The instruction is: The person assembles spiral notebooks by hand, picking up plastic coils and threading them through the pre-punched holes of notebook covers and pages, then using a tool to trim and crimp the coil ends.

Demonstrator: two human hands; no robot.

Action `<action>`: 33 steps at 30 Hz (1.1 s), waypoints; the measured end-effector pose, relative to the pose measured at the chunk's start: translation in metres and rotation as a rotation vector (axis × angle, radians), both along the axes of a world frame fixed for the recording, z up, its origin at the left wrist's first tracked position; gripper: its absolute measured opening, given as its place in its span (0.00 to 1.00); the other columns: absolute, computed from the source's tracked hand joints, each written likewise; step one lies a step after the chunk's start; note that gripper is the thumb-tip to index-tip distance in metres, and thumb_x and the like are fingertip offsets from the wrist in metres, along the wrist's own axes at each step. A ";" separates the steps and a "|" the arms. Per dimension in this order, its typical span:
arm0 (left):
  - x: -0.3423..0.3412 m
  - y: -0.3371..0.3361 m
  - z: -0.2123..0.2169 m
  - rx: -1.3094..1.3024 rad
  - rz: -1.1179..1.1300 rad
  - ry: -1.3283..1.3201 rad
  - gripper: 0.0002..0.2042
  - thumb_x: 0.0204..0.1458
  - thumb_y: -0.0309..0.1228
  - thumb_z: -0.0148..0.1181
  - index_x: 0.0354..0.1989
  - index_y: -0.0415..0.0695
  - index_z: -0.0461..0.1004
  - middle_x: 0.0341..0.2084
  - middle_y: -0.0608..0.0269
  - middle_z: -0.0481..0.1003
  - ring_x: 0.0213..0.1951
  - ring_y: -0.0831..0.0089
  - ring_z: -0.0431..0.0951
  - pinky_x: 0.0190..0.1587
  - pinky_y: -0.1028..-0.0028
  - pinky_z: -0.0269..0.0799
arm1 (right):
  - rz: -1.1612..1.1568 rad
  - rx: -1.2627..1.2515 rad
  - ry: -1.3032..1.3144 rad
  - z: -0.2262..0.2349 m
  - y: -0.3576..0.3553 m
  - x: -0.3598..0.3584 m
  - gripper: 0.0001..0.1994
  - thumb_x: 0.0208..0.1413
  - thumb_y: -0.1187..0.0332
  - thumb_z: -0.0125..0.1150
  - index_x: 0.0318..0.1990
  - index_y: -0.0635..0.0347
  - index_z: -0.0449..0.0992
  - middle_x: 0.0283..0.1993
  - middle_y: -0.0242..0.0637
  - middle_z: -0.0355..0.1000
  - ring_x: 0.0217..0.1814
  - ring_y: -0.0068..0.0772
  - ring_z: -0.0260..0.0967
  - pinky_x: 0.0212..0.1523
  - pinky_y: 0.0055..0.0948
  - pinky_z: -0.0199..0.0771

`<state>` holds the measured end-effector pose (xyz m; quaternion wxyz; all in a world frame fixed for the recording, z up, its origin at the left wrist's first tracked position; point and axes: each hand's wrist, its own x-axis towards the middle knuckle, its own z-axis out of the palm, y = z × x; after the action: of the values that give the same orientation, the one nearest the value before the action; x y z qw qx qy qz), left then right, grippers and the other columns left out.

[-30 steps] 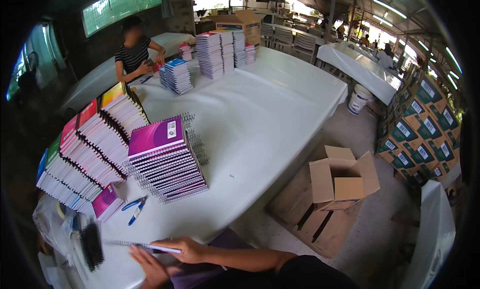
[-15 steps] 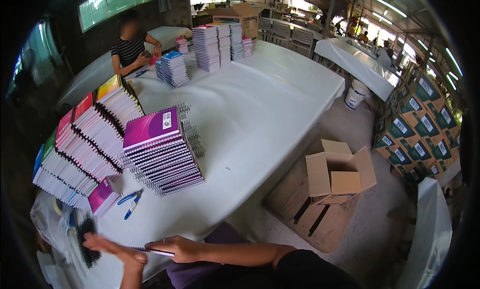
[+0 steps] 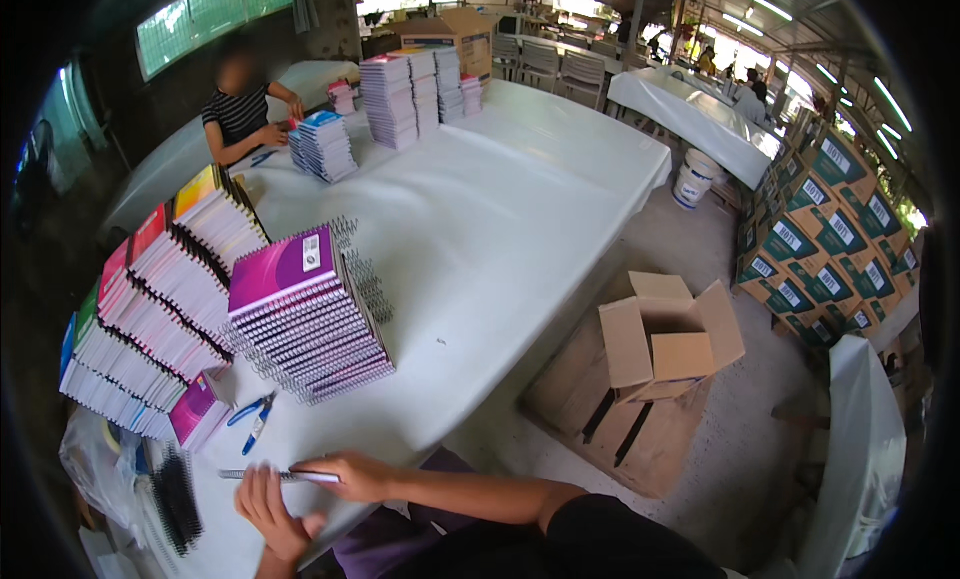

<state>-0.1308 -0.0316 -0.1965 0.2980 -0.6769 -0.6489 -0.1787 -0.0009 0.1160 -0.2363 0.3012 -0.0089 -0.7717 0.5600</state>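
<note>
My right hand grips a thin notebook near the front table edge; it shows edge-on, so its cover is hidden. A spiral coil runs along it and sticks out to the left. My left hand is against the coil, fingers stretched out and slightly blurred. Beyond the hands lie blue-handled pliers. A tall stack of purple spiral notebooks, coil ends jutting out at the sides, stands farther off. To the left of my left hand lies a bundle of black coils.
Stacks of coloured books line the left side, with a small purple stack near the pliers. Another person sits across the white table. An open cardboard box stands on a wooden board to the right.
My left hand has moved right, from above the black coils to the coil on the notebook. My right hand keeps its grip. The whole view has shifted slightly.
</note>
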 end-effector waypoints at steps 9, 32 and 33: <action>-0.007 0.040 0.065 -0.423 -0.078 -0.404 0.12 0.35 0.25 0.66 0.32 0.45 0.76 0.28 0.61 0.76 0.33 0.64 0.73 0.39 0.66 0.61 | 0.071 -0.153 -0.210 0.012 0.016 0.001 0.14 0.53 0.73 0.56 0.48 0.63 0.72 0.35 0.48 0.75 0.26 0.38 0.71 0.32 0.29 0.70; -0.021 0.039 0.058 -0.475 -0.007 -0.236 0.13 0.40 0.34 0.66 0.36 0.49 0.74 0.30 0.67 0.75 0.38 0.70 0.74 0.47 0.68 0.59 | 0.050 -0.296 -0.218 -0.005 0.009 -0.014 0.12 0.54 0.75 0.55 0.46 0.66 0.73 0.36 0.38 0.75 0.37 0.17 0.68 0.39 0.22 0.69; -0.022 0.039 0.058 -0.538 -0.004 -0.257 0.13 0.40 0.34 0.66 0.36 0.49 0.74 0.30 0.67 0.75 0.38 0.71 0.74 0.47 0.68 0.58 | 0.048 -0.318 -0.208 -0.004 0.009 -0.013 0.12 0.54 0.75 0.55 0.46 0.66 0.73 0.36 0.38 0.75 0.37 0.17 0.68 0.39 0.21 0.70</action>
<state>-0.1528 0.0077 -0.1388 0.0229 -0.7048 -0.7040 -0.0850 -0.0141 0.1246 -0.2400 0.2011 -0.0959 -0.7005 0.6780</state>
